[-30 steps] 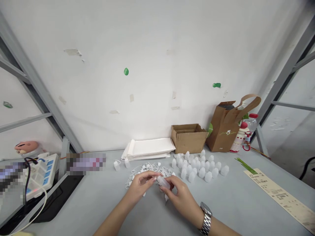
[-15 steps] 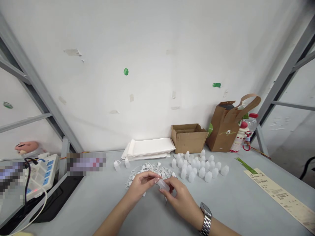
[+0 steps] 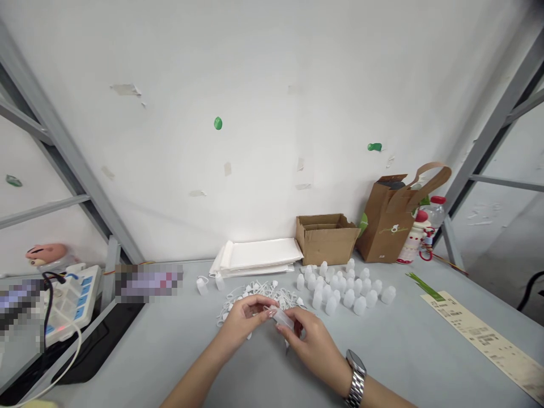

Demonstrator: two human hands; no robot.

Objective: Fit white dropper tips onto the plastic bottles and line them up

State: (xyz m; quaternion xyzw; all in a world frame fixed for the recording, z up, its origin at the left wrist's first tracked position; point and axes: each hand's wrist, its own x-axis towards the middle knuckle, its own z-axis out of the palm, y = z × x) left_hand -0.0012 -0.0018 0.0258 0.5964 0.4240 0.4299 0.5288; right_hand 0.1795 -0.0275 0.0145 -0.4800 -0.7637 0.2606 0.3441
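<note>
A small translucent white plastic bottle (image 3: 283, 319) is held tilted above the table in the middle. My right hand (image 3: 312, 335) grips its body between thumb and fingers. At the bottle's upper left end, the thumb and fingers of my left hand (image 3: 242, 324) pinch a small white corded cap, mostly covered by the fingertips. Just behind my hands lies a loose pile of white corded caps (image 3: 276, 292). To its right stand several similar bottles (image 3: 359, 306) without cords. Two bottles with white cord loops (image 3: 202, 286) are left of the pile.
A stack of white flat sheets or bags (image 3: 261, 256) lies against the wall beside an open cardboard box (image 3: 329, 249). Farther right are a brown paper bag (image 3: 380, 226) and a printed paper strip (image 3: 480, 334). A power strip (image 3: 83, 303) sits at the left.
My left fingertips have shifted slightly at the bottle's end, and the bottle has tilted a little in my right hand. Everything else looks the same.
</note>
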